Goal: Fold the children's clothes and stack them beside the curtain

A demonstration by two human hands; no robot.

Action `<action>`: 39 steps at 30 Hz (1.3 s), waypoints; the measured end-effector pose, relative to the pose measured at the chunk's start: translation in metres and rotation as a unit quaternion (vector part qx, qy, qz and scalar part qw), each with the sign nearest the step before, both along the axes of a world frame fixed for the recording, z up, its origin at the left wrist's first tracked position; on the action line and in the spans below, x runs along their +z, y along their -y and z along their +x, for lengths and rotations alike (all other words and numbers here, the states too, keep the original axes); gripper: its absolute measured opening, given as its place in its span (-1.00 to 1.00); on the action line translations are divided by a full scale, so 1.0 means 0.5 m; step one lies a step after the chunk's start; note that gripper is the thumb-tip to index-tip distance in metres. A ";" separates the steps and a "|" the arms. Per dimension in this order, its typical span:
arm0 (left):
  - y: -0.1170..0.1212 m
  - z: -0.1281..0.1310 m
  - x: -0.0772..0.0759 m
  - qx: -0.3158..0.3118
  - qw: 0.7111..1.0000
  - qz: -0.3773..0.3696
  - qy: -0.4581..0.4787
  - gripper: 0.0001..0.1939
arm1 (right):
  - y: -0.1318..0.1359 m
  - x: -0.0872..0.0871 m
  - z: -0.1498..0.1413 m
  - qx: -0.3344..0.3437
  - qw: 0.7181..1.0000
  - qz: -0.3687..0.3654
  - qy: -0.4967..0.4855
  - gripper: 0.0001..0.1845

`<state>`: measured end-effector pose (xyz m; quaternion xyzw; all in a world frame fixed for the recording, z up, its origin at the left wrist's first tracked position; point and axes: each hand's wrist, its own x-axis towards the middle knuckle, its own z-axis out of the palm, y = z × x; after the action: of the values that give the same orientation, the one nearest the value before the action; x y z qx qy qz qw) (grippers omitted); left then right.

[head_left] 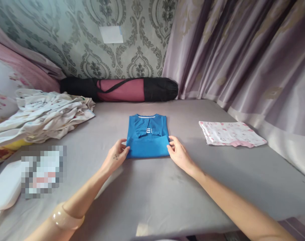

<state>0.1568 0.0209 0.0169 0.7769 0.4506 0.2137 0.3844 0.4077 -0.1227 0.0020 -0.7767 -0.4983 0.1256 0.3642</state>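
Note:
A blue shirt (147,135) lies folded into a small rectangle in the middle of the grey bed sheet (152,187). My left hand (116,156) pinches the folded lower edge at its left corner. My right hand (178,153) grips the same edge at its right corner, fingers curled on the cloth. A pale bangle (67,217) sits on my left forearm.
A folded white-and-pink printed cloth (230,134) lies at the right. A heap of cream garments (44,113) lies at the left. A black-and-maroon rolled mat bag (119,89) rests against the patterned wall. Mauve curtains (243,57) hang along the right side.

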 end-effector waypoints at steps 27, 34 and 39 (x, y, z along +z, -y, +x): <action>-0.013 0.007 0.017 0.086 0.987 -0.132 0.040 -0.51 | -0.013 0.020 0.037 -0.022 0.984 -0.088 -0.153 -0.77; -0.030 0.019 0.032 0.074 0.961 -0.258 0.063 -0.48 | -0.037 0.059 0.034 0.000 0.959 -0.139 -0.248 -0.74; -0.023 0.015 0.038 0.073 0.961 -0.252 0.082 -0.49 | -0.030 0.043 0.027 0.008 0.977 -0.070 -0.202 -0.80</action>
<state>0.1641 0.0325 0.0357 0.5993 0.5122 0.1837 0.5871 0.4212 -0.1077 0.0234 -0.7552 -0.4105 0.3172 0.4008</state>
